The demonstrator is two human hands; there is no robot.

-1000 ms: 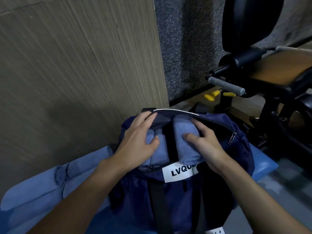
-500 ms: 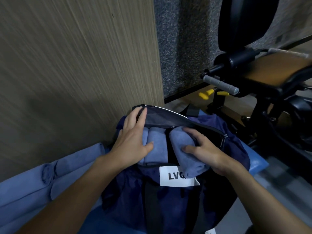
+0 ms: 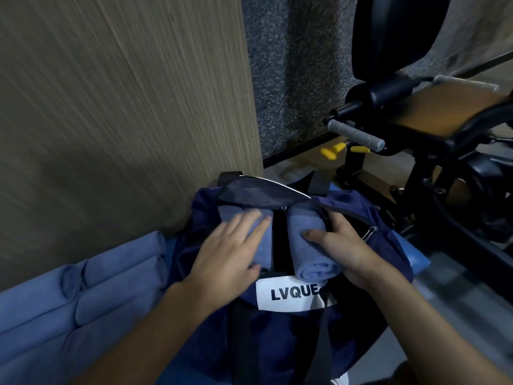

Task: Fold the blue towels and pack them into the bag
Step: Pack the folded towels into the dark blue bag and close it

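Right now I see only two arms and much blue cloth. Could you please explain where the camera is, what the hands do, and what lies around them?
There is no machine here: a person works with bare hands. The single camera sits on the person's head and looks forward and down, so you see their own arms. In front is an open navy bag with a white label reading LVQUE. Two rolled blue towels lie inside it, side by side. The left hand presses flat on the left roll. The right hand holds the right roll, thumb on top. More rolled towels lie outside, left of the bag, beside a wood-grain wall. The dark frame on the right is a gym machine.
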